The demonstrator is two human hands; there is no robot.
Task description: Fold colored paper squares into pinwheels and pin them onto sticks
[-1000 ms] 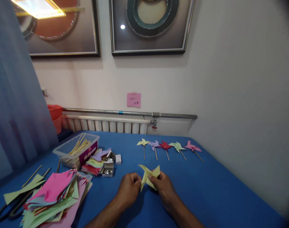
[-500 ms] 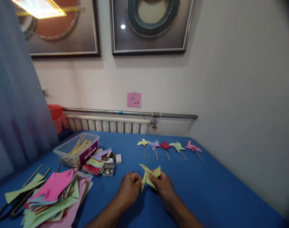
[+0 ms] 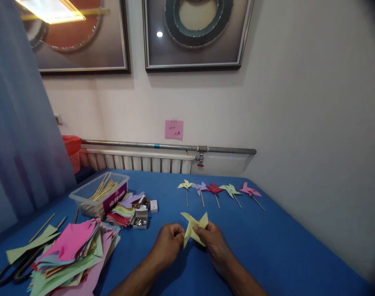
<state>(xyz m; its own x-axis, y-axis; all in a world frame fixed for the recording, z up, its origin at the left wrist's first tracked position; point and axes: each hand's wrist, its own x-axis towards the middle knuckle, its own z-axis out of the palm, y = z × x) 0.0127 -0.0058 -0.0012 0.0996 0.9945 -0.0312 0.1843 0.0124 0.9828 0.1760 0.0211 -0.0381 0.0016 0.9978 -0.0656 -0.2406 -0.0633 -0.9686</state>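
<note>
Two hands meet just above the blue table [image 3: 267, 255], which serves here as the landmark. Near its left edge lies a heap of coloured paper [image 3: 73, 255]. At its near middle, your left hand [image 3: 169, 243] and right hand [image 3: 212, 240] both pinch a yellow-green paper pinwheel [image 3: 193, 228], fingers closed on its folds. Its longest blade points up and left, another up and right. Toward the table's far edge lies a row of finished pinwheels [image 3: 219, 190].

Change over the last second is slight. Left hand [image 3: 170, 240] and right hand [image 3: 212, 238], pinching the yellow pinwheel [image 3: 193, 228], have drifted a little nearer the body. Pinwheel's folded points sit marginally lower and more closed between the fingers.
</note>
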